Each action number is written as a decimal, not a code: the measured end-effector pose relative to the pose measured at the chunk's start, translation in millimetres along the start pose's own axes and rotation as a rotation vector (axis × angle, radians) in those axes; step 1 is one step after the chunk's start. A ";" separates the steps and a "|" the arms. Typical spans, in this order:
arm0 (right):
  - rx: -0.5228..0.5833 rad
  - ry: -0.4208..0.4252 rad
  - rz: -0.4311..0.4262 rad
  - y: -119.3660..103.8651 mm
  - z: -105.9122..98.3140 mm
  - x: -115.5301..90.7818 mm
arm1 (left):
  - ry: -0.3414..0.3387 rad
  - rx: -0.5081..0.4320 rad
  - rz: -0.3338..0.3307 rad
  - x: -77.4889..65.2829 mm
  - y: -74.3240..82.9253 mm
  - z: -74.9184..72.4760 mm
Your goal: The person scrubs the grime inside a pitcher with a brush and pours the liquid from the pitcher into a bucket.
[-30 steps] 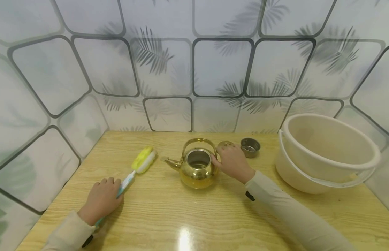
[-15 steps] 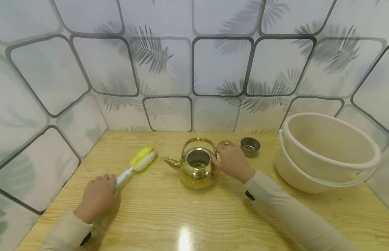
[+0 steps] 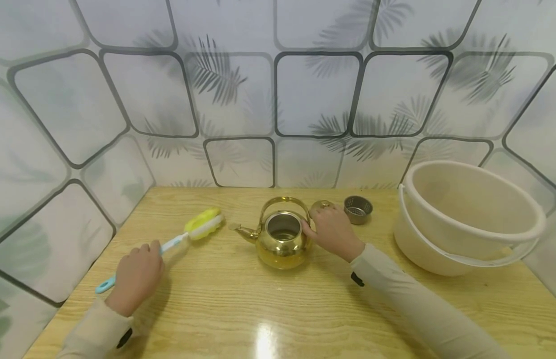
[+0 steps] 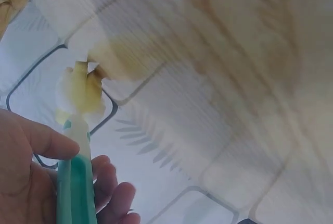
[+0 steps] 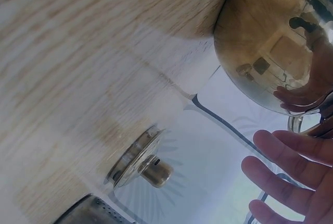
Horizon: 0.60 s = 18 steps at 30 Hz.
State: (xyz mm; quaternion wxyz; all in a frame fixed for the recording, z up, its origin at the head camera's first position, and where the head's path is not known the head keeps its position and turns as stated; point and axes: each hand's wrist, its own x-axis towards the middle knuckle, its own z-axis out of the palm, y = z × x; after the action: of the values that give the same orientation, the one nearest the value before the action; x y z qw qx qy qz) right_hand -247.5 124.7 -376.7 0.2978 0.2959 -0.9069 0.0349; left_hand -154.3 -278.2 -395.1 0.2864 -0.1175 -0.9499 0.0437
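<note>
On our bench (image 3: 242, 309) we find the kettle (image 3: 284, 255) toward the back edge; the brush (image 3: 204, 225) slants from near the left edge, head near the spout (image 3: 247, 233), gripped by our left hand (image 3: 138, 273). Our right hand (image 3: 335, 231), fingers (image 5: 286, 158) spread, lies nearer, at the kettle's right side.

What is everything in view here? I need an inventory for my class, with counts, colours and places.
table: 1, light wood, under the other objects
kettle: 1, gold, centre, uncovered
bucket: 1, off-white, right side
perforated strainer: 1, grey, back, left of the bucket
kettle lid: 1, gold-toned, between kettle and perforated strainer
sponge brush: 1, yellow, white and blue, left side
patterned wall: 3 sides, white and grey, behind and beside the table
left hand: 1, gripping the sponge brush
right hand: 1, at the kettle's right side
sleeves: 2, pale beige, on both arms
</note>
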 end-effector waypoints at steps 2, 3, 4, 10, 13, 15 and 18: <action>0.003 -0.003 0.002 -0.2 -0.9 0.2 | 0.017 0.004 -0.004 1.6 0.3 -0.5; 0.004 -0.004 0.002 -0.3 -1.3 0.2 | 0.022 0.006 -0.007 2.6 0.1 -0.9; 0.004 -0.007 0.002 -0.3 -1.1 0.1 | 0.022 0.008 -0.011 3.2 0.0 -1.4; 0.003 -0.010 0.004 -0.1 -0.7 0.1 | -0.011 0.009 -0.055 6.6 -1.5 -2.1; -0.003 -0.009 0.002 0.2 -0.4 0.0 | -0.031 -0.005 -0.081 7.6 -1.9 -1.1; -0.003 -0.009 0.001 0.3 -0.3 0.1 | -0.044 -0.016 -0.096 8.3 -1.9 -0.7; 0.001 -0.011 0.002 0.6 -0.4 0.2 | -0.048 -0.024 -0.105 9.5 -2.1 -0.7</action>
State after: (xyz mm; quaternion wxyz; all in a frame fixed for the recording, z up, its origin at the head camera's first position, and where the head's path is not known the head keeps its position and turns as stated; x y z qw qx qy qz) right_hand -247.7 125.2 -376.2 0.2926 0.2955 -0.9088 0.0342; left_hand -162.0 -277.8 -389.2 0.2641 -0.0699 -0.9617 0.0201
